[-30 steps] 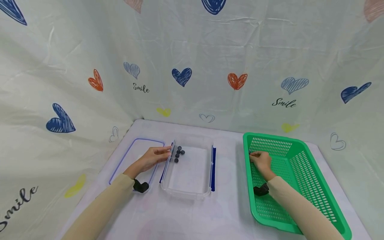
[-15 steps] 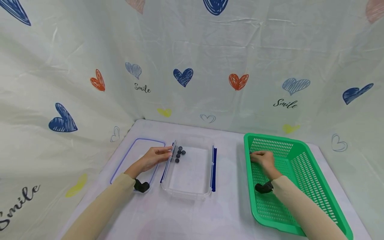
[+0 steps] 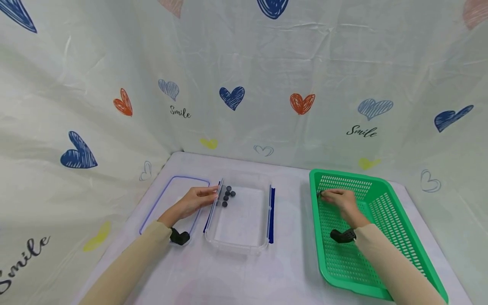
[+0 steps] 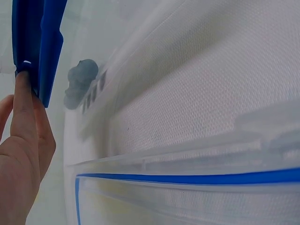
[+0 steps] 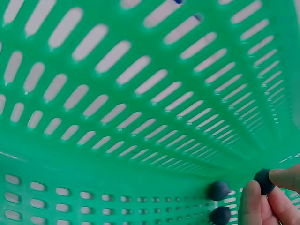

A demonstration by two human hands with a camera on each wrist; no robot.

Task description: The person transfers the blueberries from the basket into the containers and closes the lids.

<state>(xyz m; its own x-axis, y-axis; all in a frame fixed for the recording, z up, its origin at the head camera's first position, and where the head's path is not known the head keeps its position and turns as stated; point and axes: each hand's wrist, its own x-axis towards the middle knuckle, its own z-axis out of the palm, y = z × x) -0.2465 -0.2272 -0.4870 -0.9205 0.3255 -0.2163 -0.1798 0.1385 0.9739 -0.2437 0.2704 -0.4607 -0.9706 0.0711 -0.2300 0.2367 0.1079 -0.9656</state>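
Left hand [image 3: 193, 201], straight-fingered, touched clear plastic box [image 3: 237, 247], perhaps steadying it | right hand [image 3: 342, 203] pinched dark round ball [image 5: 263, 182] inside green plastic basket [image 3: 345, 264]

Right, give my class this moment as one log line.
left hand: touching blue plastic latch of clear rectangular plastic box; right hand: pinching dark round ball; place: green rectangular plastic basket
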